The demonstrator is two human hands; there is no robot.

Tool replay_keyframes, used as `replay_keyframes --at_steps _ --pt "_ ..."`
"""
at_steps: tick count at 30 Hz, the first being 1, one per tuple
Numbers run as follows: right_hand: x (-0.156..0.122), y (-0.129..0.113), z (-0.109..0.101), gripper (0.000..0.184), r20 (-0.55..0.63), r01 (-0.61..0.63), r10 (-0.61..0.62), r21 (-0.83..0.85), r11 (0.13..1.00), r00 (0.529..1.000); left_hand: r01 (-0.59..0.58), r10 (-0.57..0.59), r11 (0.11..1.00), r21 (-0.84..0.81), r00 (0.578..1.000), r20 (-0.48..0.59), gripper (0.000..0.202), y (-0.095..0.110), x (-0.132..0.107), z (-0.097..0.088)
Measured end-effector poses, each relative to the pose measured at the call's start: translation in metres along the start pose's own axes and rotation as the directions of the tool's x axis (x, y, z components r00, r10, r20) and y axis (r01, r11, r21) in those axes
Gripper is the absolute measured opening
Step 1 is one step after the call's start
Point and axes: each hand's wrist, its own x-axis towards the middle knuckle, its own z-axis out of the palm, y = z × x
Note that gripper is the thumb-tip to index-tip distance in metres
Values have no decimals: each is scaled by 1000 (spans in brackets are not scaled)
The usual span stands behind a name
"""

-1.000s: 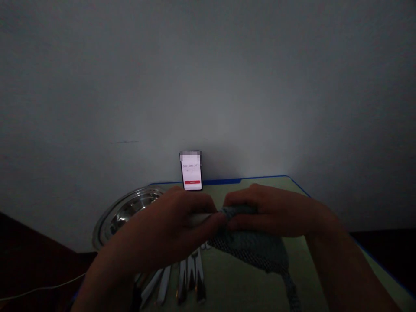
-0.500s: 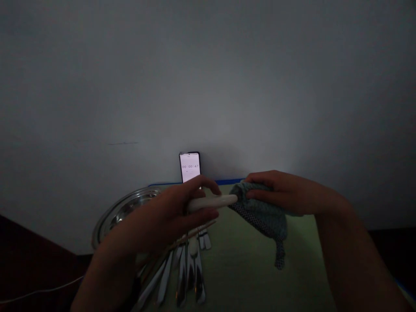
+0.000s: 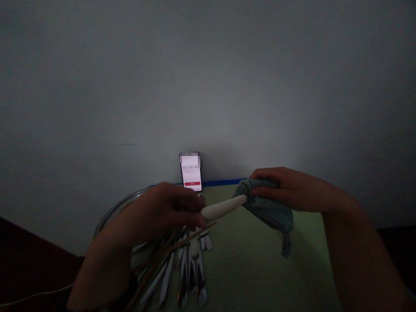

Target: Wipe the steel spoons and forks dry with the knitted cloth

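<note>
My left hand (image 3: 162,212) is closed round one end of a pale utensil with a white handle (image 3: 222,208), which points right and slightly up. Its free tip touches a grey-green knitted cloth (image 3: 269,208). My right hand (image 3: 289,188) is closed on that cloth, bunching its top while a loose corner hangs down. Both hands hover above a light green table top (image 3: 247,268). The scene is dim, so the utensil's other end is hidden inside my left hand.
Several metal pieces of cutlery (image 3: 185,273) lie side by side below my left hand, with thin wooden sticks (image 3: 169,249) across them. A round steel tray (image 3: 110,216) sits at the left. A lit phone (image 3: 191,172) leans against the wall. A white cable (image 3: 35,294) runs at the lower left.
The hands have drawn apart: the left pulled the white handle out leftward from the cloth, and the right lifted the cloth up and to the right.
</note>
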Motion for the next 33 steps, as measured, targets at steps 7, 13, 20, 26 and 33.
replay_keyframes --at_steps 7,13,20,26,33 --pt "1 7 1 32 -6 -14 14 16 1000 1000 -37 42 990 138 999 -30 19 0 -1 -1" --pt "2 13 1 29 -1 -7 7 33 999 1000 -91 94 987 133 995 -15 20 4 0 2" --pt "3 15 0 29 -24 -13 13 7 1000 1000 -48 57 990 130 996 -68 23 6 -1 3" --pt "3 13 1 31 -7 -11 11 19 1000 1000 -18 25 996 86 996 -88 24 6 0 4" --pt "1 6 1 30 -61 -19 16 -39 999 998 14 -11 999 32 995 -94 23 0 3 2"
